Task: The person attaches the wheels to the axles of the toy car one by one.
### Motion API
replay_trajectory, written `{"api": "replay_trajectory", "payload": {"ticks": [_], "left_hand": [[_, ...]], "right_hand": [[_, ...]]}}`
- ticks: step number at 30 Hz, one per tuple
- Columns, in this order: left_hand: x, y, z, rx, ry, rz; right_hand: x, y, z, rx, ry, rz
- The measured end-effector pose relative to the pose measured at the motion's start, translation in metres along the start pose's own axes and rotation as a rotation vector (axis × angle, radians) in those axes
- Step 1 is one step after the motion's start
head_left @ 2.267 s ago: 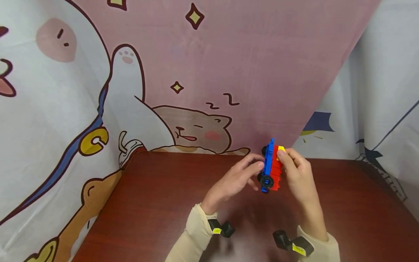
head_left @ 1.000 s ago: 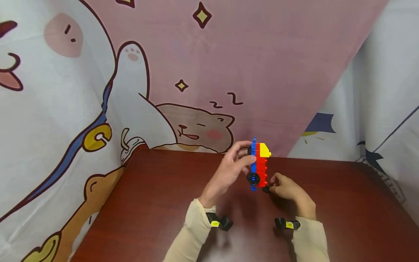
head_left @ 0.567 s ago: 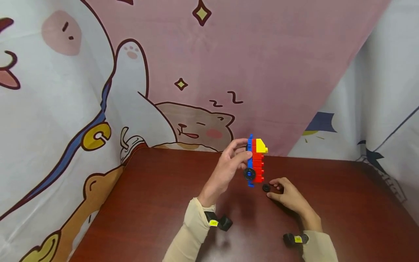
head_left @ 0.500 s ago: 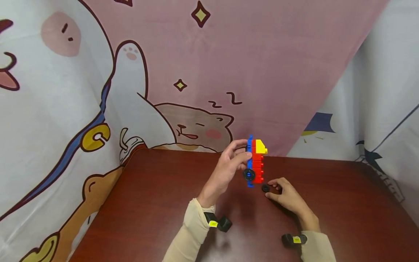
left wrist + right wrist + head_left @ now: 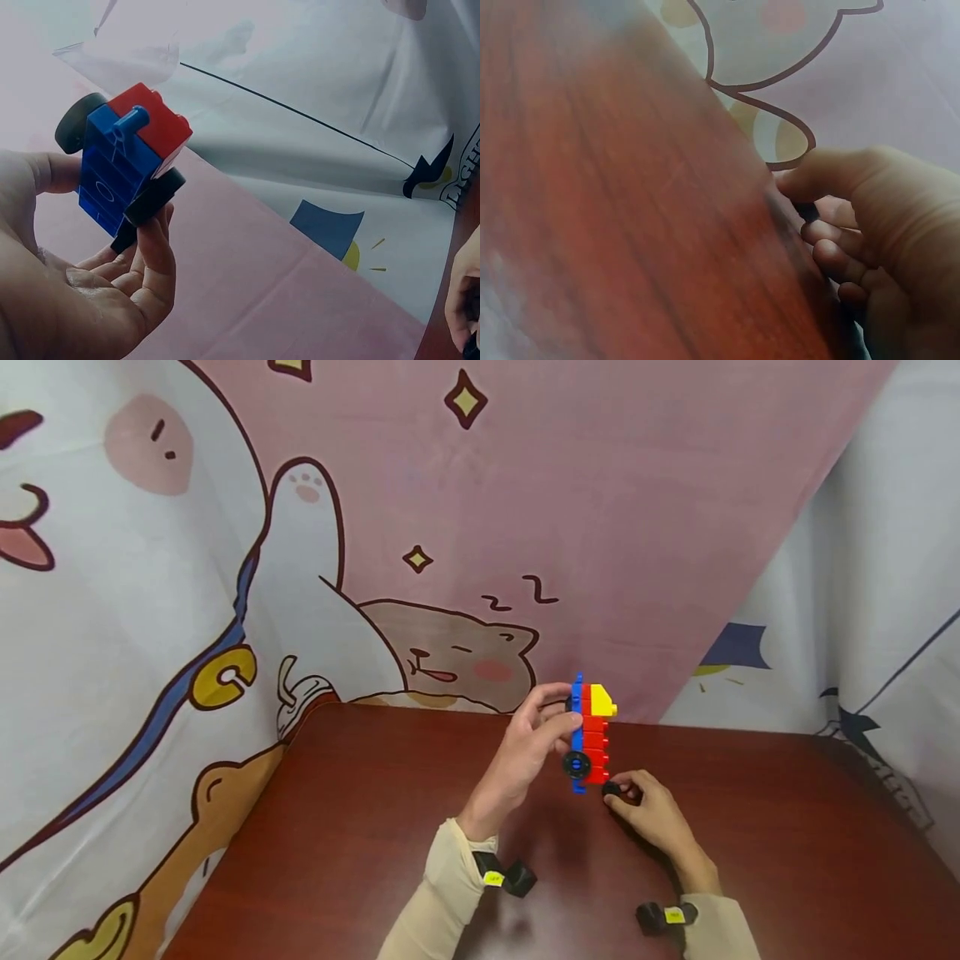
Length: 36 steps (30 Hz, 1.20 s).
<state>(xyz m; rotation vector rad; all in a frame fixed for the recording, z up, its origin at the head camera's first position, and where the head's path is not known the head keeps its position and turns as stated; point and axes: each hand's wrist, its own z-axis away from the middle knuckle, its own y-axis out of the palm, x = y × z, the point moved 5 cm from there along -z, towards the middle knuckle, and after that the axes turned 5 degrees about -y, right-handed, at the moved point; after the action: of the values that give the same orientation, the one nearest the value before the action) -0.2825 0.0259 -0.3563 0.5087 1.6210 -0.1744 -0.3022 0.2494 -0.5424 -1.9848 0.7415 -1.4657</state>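
My left hand (image 5: 525, 747) holds a toy brick car (image 5: 595, 739) on end above the table, thumb and fingers gripping its blue base. Red bricks line the base, with a sloped yellow brick (image 5: 602, 701) near the upper end. In the left wrist view the car's blue underside (image 5: 112, 187) faces the camera, black wheels (image 5: 154, 196) on both sides. Lower and to the right, my right hand (image 5: 656, 814) pinches a loose black wheel (image 5: 611, 788) between thumb and fingers, close to the tabletop. The right wrist view shows this wheel (image 5: 806, 211) mostly hidden by the fingers.
The dark red-brown wooden table (image 5: 360, 810) runs back to a pink and white cartoon-print cloth (image 5: 637, 527) hanging behind it and at the sides. Small black cameras (image 5: 517, 878) are strapped over both cream sleeves (image 5: 442, 893).
The right hand has left the car and come down to the table; its fingers, spread around the wheel, have closed on it. The left hand has taken the car and shifted slightly left.
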Motion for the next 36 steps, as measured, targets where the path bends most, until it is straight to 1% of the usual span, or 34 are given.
{"api": "replay_trajectory", "payload": {"ticks": [2, 5, 7, 9, 13, 17, 20, 24, 27, 30, 32, 36], "left_hand": [[0.001, 0.0, 0.0, -0.007, -0.003, -0.006], [0.001, 0.0, 0.0, -0.013, -0.009, -0.015], [0.002, 0.001, -0.001, -0.005, -0.011, -0.02], [0.001, 0.002, -0.001, 0.007, -0.011, -0.025], [0.0, 0.004, -0.002, 0.023, -0.012, -0.031], [-0.001, 0.004, -0.003, 0.003, -0.021, -0.027], [0.0, 0.004, -0.002, -0.009, -0.04, -0.037], [0.003, 0.007, -0.001, 0.01, -0.073, -0.046], [0.006, 0.009, 0.0, 0.033, -0.084, -0.03], [0.007, 0.011, 0.0, 0.04, -0.072, -0.035], [0.007, 0.011, 0.0, 0.026, -0.061, -0.05], [0.007, 0.011, 0.0, 0.0, -0.056, -0.057]], "right_hand": [[0.001, 0.0, 0.001, -0.016, 0.015, -0.009], [0.009, -0.004, 0.002, -0.063, 0.035, -0.048], [0.019, -0.008, 0.002, -0.098, 0.046, -0.092], [0.034, -0.015, 0.0, -0.135, 0.044, -0.155], [0.072, -0.036, -0.006, -0.197, -0.007, -0.28], [0.107, -0.061, -0.013, -0.265, -0.103, -0.387], [0.132, -0.081, -0.015, -0.318, -0.164, -0.441], [0.163, -0.108, -0.007, -0.383, -0.24, -0.456], [0.182, -0.118, 0.001, -0.419, -0.329, -0.452], [0.197, -0.121, 0.006, -0.44, -0.417, -0.441], [0.204, -0.122, 0.008, -0.436, -0.451, -0.422], [0.214, -0.121, 0.007, -0.426, -0.461, -0.372]]}}
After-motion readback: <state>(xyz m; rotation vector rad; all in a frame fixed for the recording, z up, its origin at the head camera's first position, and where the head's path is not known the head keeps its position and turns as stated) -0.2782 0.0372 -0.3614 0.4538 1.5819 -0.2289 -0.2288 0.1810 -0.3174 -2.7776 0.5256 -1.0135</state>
